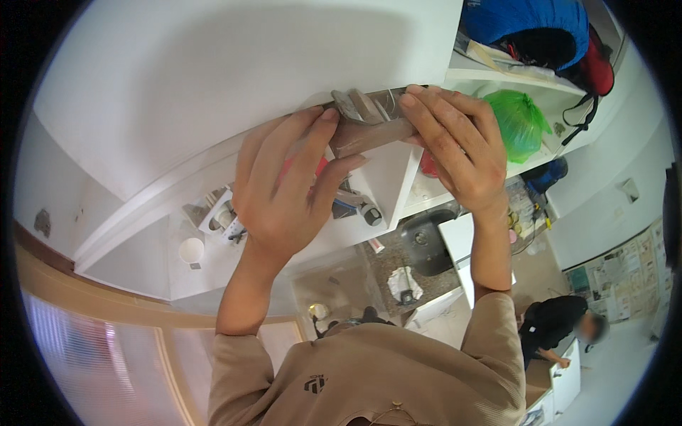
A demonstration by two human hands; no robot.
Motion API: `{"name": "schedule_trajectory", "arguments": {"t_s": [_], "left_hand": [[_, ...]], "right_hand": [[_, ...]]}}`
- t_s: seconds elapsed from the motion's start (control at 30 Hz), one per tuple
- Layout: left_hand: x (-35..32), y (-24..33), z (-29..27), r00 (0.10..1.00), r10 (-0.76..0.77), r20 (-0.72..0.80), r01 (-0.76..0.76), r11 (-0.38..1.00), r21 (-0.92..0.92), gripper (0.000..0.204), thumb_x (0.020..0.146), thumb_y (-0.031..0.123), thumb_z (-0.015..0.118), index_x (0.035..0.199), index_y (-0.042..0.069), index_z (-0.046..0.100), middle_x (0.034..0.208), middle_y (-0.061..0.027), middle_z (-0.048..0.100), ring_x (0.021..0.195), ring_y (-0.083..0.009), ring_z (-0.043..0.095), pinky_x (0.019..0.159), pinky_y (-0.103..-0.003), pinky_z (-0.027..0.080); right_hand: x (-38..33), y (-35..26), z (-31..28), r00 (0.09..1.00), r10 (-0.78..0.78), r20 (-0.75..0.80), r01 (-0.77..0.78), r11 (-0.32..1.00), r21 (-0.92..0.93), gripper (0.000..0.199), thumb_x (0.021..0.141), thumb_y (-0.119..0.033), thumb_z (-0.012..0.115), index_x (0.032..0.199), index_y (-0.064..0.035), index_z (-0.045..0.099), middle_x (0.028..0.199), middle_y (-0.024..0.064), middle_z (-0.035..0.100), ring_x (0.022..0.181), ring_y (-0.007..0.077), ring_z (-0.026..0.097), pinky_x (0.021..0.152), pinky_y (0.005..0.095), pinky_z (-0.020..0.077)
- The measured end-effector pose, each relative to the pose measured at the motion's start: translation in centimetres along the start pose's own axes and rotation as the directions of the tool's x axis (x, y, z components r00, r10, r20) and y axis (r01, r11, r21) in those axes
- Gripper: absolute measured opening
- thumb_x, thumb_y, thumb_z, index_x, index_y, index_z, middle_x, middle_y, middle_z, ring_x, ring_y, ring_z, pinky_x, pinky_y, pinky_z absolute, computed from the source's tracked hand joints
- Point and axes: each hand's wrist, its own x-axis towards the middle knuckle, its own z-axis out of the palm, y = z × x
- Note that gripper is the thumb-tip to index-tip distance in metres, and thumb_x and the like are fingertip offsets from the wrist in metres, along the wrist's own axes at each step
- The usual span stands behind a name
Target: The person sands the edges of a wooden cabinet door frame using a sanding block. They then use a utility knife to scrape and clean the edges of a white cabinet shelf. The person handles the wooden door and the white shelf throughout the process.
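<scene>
Both my arms are raised to the front edge of a white cabinet. Between my hands is a flat grey-brown strip (371, 138); its exact kind I cannot make out. My left hand (273, 188) grips the strip's left end, thumb below and fingertips above. At the right end, my right hand (465, 153) has its fingers bent over it, the thumb hidden. Small grey slab-like pieces (355, 105) stand just above the strip, close to the left fingertips. Whether they belong to the strip is unclear.
White shelves (387, 186) hold a paper cup (191, 250) and small tools. A green plastic bag (518, 122) and a blue bag (522, 20) sit at the right. Below are a dark sink (426, 245) and a white cloth (403, 282). Another person (554, 328) bends at lower right.
</scene>
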Motion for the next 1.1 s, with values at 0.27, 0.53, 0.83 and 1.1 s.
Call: {"name": "schedule_trajectory", "arguments": {"t_s": [0.27,0.53,0.83,1.1], "left_hand": [[-0.3,-0.2,0.8,0.997,0.065,-0.034,-0.064,0.997,0.035,0.047,0.073,0.021,0.091,0.112,0.0,0.075,0.107,-0.0119,0.073,0.094,-0.0292,0.07,0.078,-0.038,0.059],[-1.3,-2.1,1.2,0.978,0.198,-0.06,-0.194,0.979,0.067,0.04,0.081,0.02,0.088,0.113,0.0,0.074,0.113,-0.0111,0.069,0.1,-0.0264,0.069,0.08,-0.034,0.061],[-1.7,-2.5,0.8,0.981,0.163,-0.105,-0.16,0.986,0.035,0.048,0.079,0.028,0.09,0.114,0.0,0.074,0.115,-0.0152,0.067,0.098,-0.0328,0.067,0.079,-0.04,0.057],[-1.5,-1.7,0.9,0.99,0.137,-0.013,-0.135,0.986,0.103,0.049,0.079,0.027,0.089,0.115,-0.002,0.074,0.117,-0.0172,0.066,0.1,-0.0325,0.065,0.08,-0.039,0.055]], "right_hand": [[0.0,0.4,0.2,0.999,-0.021,-0.035,0.022,0.999,0.025,0.052,0.067,-0.011,0.074,0.117,0.0016,0.076,0.116,0.0111,0.072,0.102,0.0293,0.068,0.084,0.0359,0.0592],[-0.2,0.3,1.8,0.98,-0.049,-0.191,0.051,0.999,0.005,0.051,0.058,-0.008,0.076,0.108,0.0027,0.078,0.107,0.0106,0.076,0.097,0.0281,0.072,0.079,0.0345,0.0629],[-0.1,-0.4,3.3,0.954,0.031,-0.297,0.012,0.99,0.141,0.053,0.052,-0.007,0.076,0.104,0.005,0.077,0.101,0.0103,0.073,0.089,0.0272,0.071,0.075,0.034,0.0632],[-0.1,2.1,2.4,0.936,-0.23,-0.265,0.211,0.973,-0.099,0.053,0.054,-0.006,0.077,0.105,0.0054,0.076,0.102,0.0117,0.072,0.087,0.0273,0.07,0.076,0.0352,0.0641]]}}
